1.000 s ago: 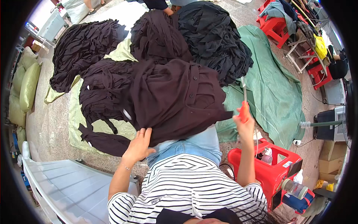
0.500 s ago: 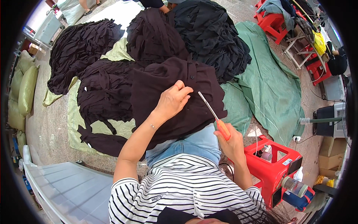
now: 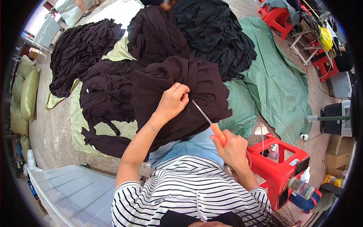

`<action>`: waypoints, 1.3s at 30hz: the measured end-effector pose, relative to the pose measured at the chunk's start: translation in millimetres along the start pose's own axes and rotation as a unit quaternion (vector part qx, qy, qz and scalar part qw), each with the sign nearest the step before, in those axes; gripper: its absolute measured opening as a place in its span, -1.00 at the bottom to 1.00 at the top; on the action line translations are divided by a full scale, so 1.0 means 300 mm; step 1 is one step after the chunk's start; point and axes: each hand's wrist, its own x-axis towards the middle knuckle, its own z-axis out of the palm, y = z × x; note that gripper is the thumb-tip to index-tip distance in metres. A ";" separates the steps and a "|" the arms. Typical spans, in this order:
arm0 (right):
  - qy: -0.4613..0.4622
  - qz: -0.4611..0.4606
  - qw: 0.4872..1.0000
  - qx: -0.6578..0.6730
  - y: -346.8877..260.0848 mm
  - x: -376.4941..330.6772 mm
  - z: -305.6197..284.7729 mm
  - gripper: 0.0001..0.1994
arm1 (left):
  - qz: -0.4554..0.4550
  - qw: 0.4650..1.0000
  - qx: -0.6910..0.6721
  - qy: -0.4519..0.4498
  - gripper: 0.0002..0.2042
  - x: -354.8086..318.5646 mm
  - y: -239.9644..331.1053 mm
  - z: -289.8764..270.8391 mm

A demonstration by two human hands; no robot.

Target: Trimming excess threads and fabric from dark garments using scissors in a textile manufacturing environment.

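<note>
A dark brown garment (image 3: 210, 81) with a buttoned placket lies across my lap. My left hand (image 3: 173, 101) is closed on it below a dark button (image 3: 192, 78), fingers pinched together at the cloth. In my right hand (image 3: 233, 148) is an orange-handled tool (image 3: 218, 135) with a long, thin metal shaft, which resembles a screwdriver; its exact kind is unclear. The shaft slants up and left, its tip close to my left fingers, over the cloth. Whether the tip touches the fabric cannot be seen.
Heaps of dark brown clothes (image 3: 83, 49) and black clothes (image 3: 215, 34) lie ahead on green sheeting (image 3: 276, 83). On my right stands a red stool (image 3: 257, 160) with a clear jar (image 3: 300, 188). A pale plastic box (image 3: 72, 189) is at lower left. Another person's hand (image 3: 168, 4) shows at the top.
My right hand has tilted the tool and brought its tip down and left, nearer my left hand. My left fingers have curled in more tightly. The view has shifted slightly.
</note>
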 end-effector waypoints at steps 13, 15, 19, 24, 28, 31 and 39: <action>0.087 -0.029 0.994 -0.059 0.038 0.072 -0.060 -0.63 | 0.045 0.994 0.098 -0.030 -0.78 0.205 0.037 -0.048; 0.043 0.035 0.998 -0.020 0.036 0.084 -0.055 -0.59 | 0.015 0.989 0.128 -0.079 -0.79 0.217 0.007 -0.040; 0.042 0.030 0.999 -0.001 0.028 0.111 -0.042 -0.57 | -0.029 0.994 0.052 -0.090 -0.84 0.222 -0.007 -0.036; 0.000 0.036 0.999 0.020 0.015 0.124 -0.040 -0.57 | -0.018 0.999 -0.011 -0.032 -0.87 0.201 -0.012 -0.020; 0.000 0.035 0.999 0.014 0.007 0.131 -0.033 -0.57 | -0.052 0.998 -0.014 -0.045 -0.87 0.193 -0.009 -0.026; 0.027 0.009 1.000 0.010 0.009 0.116 -0.024 -0.60 | -0.033 0.999 -0.036 -0.012 -0.82 0.193 0.001 -0.030; -0.021 0.035 0.997 0.072 0.028 -0.137 -0.045 -0.69 | -0.022 0.957 0.089 -0.275 -0.74 0.018 0.179 -0.098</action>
